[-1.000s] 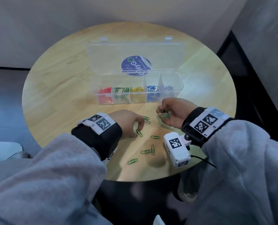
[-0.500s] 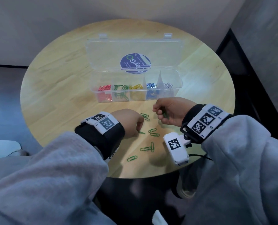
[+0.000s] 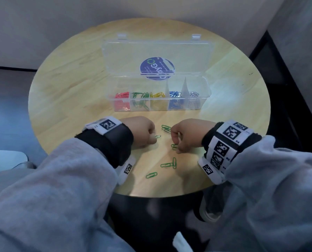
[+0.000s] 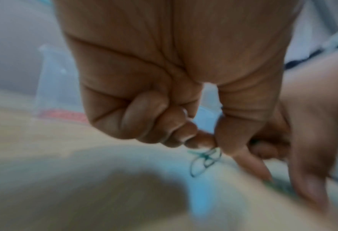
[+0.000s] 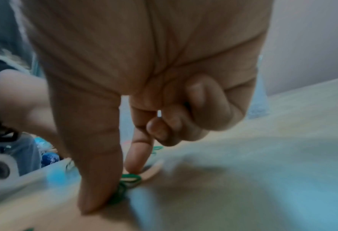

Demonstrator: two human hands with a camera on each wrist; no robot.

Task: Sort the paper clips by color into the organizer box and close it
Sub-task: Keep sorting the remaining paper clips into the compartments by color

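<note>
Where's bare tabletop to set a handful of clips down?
Free: table left of the organizer box, and the strip right of it. Crowded: near edge between left hand and right hand, where green clips lie scattered.

The head camera is looking down and forward from above the round worktop (image 3: 60,91), taking in both forearms and the open organizer box (image 3: 159,104) beyond them. Each wrist camera is looking along its palm from very close, blurred, toward the fingertips at the worktop. The left wrist view is also showing the right hand (image 4: 312,125); all three views are sharing the green clips (image 3: 167,128).
</note>
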